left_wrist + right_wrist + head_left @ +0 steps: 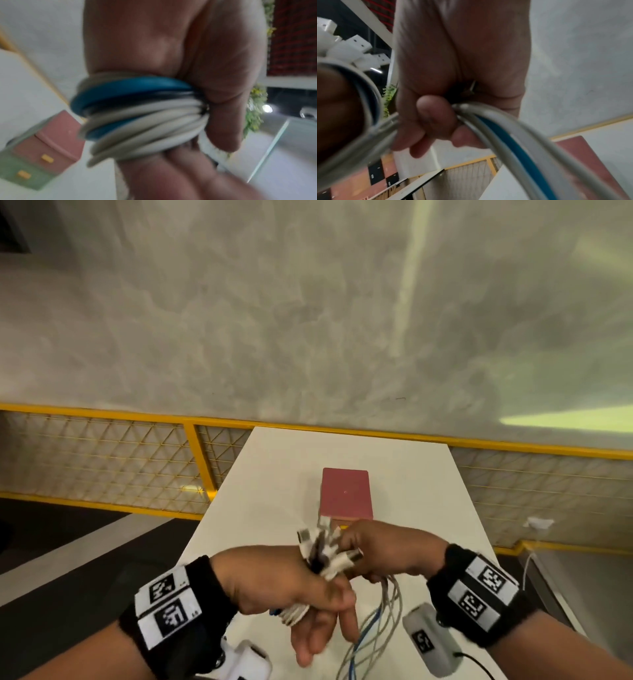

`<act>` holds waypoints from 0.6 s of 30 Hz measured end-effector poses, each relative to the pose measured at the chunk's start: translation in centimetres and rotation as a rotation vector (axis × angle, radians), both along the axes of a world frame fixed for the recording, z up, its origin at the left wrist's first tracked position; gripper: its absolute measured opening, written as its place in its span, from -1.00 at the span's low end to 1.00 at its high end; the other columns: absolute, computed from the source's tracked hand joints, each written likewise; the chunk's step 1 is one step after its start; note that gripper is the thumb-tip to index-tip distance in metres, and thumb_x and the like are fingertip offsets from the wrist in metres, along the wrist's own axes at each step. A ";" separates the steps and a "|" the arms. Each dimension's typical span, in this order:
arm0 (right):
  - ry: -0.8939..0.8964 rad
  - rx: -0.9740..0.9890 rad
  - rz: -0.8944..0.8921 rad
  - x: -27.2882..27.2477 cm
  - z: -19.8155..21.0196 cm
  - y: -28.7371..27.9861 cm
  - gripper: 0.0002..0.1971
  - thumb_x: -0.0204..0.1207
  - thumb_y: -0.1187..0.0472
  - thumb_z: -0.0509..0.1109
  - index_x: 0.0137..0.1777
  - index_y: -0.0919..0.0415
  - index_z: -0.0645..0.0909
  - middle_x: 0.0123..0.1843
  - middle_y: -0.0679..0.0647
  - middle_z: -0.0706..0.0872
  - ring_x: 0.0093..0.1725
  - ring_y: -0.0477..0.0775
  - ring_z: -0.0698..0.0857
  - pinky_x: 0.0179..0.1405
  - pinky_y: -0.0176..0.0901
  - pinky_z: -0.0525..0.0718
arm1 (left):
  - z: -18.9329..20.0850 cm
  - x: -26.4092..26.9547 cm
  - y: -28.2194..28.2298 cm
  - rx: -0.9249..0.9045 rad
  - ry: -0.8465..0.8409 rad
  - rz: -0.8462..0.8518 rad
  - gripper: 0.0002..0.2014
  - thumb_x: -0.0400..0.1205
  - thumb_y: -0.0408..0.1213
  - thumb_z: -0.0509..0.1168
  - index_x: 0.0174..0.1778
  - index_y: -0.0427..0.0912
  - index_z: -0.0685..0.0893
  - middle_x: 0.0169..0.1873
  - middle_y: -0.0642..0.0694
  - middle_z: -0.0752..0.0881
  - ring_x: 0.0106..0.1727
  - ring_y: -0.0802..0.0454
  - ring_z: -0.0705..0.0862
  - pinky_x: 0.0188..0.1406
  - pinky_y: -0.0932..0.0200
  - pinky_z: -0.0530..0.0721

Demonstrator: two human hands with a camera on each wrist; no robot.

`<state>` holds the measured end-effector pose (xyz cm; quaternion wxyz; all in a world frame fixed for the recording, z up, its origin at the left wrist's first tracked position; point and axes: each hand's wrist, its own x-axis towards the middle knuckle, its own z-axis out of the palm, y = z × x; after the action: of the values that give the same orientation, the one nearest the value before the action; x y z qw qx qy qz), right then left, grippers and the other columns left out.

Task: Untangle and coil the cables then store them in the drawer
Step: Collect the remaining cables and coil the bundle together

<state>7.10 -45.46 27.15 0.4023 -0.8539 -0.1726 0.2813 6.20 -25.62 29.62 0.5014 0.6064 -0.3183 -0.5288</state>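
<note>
Several white and blue cables (142, 117) are wound in a coil around my left hand (274, 580), and its thumb (223, 108) presses on the coil. Their white connector ends (322, 542) stick up out of that hand. My right hand (383, 546) is just to the right, its fingers (435, 116) curled round the loose strands (513, 135). These strands hang down in loops (376, 628) to the table. Behind the hands stands the small drawer unit (346, 493) with a pink top; the left wrist view shows its pink and green drawers (51, 146) with yellow handles.
The narrow white table (274, 474) runs away from me to a yellow railing with wire mesh (102, 460) and a grey wall. Dark floor lies beyond the table's left edge. A wall socket (537, 523) sits low at the right.
</note>
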 end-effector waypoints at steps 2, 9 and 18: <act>-0.044 -0.058 0.012 0.4 0.6 0.0 -0.76 0.44 0.20 0.44 -0.12 0.43 0.64 -0.48 0.00 0.51 -0.56 -0.02 0.40 -0.51 -0.21 0.39 | -1.0 0.0 -0.3 0.191 -0.132 0.019 -0.67 0.73 -0.16 0.21 0.15 -0.37 0.69 -0.20 -0.21 0.80 -0.23 -0.04 0.79 -0.07 0.06 0.70; -0.151 -0.053 -0.136 -0.3 1.3 0.8 -0.80 0.53 0.25 0.20 -0.03 0.15 0.67 -0.23 0.17 0.72 -0.43 -0.07 0.64 -0.31 -0.04 0.63 | -1.9 0.7 -1.0 0.062 -0.464 0.370 -0.80 0.78 -0.28 0.15 -0.02 0.07 0.64 -0.23 0.33 0.72 -0.19 0.44 0.58 -0.09 0.48 0.49; -0.351 0.219 -0.293 -3.6 2.6 3.0 -0.51 0.42 0.36 0.20 0.31 -0.07 0.52 0.05 -0.01 0.73 0.01 -0.16 0.70 0.00 -0.17 0.72 | -3.6 1.1 -2.6 -0.281 -0.071 0.760 -0.44 0.38 0.41 0.35 -0.04 -0.02 0.82 0.03 -0.33 0.75 0.07 -0.12 0.71 0.13 0.06 0.64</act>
<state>3.49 -42.48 29.76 0.4929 -0.8569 -0.1436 0.0471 7.27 -28.17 26.07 0.7279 0.6243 -0.1579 -0.2356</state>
